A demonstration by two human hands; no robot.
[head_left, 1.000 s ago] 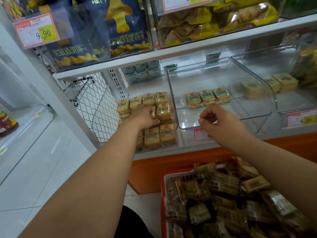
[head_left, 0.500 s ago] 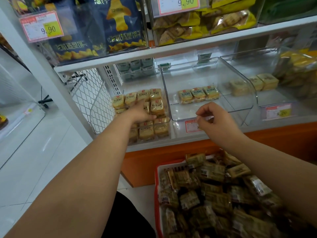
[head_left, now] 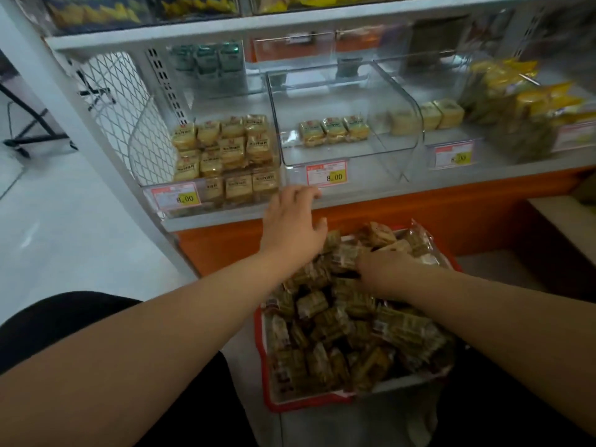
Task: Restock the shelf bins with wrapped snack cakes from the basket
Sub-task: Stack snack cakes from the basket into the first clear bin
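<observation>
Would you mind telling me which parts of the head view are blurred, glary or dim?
Head view: motion blur smears the yellow packets at right and the top shelf; reflections streak the middle clear bin; the 8.00 tag stays readable; the basket and right hand sit in dimmer light.

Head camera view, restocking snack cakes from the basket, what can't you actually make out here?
- Right hand: fingers buried among the basket's cakes, so any grip is hidden.
- Basket: far rim and depth covered by the pile and the right forearm.
- Price tags: "8.00" reads; the small print is too small.
- Right-side yellow packs: smeared by motion blur.
- Top shelf bins: cut off by the upper edge.
</observation>
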